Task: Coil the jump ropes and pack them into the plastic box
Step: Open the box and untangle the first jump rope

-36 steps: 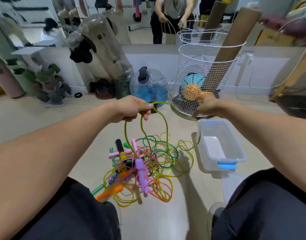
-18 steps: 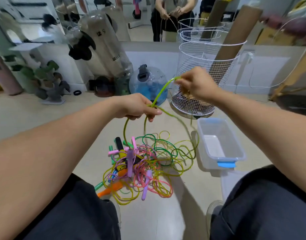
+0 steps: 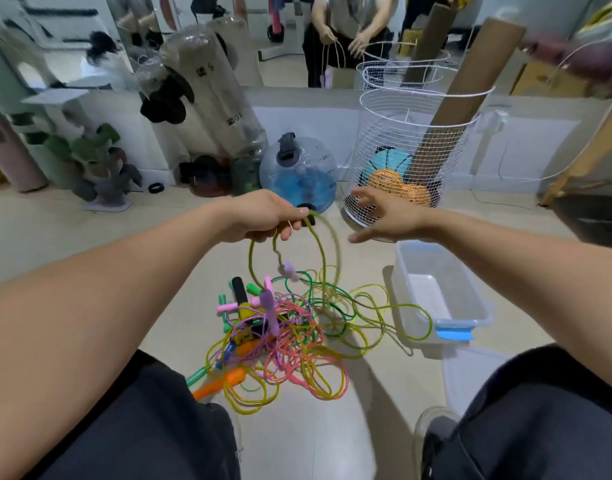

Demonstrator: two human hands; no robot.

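Observation:
A tangled pile of jump ropes [image 3: 283, 341] in yellow, pink, green and purple lies on the floor between my knees, with orange, black and pink handles sticking out. My left hand [image 3: 266, 220] is closed on loops of an olive-yellow rope [image 3: 321, 258] that hang down into the pile. My right hand [image 3: 387, 216] hovers to the right of those loops, fingers spread, holding nothing. The clear plastic box [image 3: 470, 292] with a blue latch stands on the floor right of the pile, nothing inside; a yellow rope loop lies against its near corner.
A white wire basket [image 3: 412, 140] holding balls and a cardboard tube stands just beyond my right hand. A blue water jug [image 3: 297, 171], big clear bottles and a small rack line the mirrored wall. The box lid [image 3: 470, 375] lies by my right knee.
My right hand let go of the olive-yellow rope it had lifted, dropped lower and opened. The left hand kept its hold, and another loop now hangs from it.

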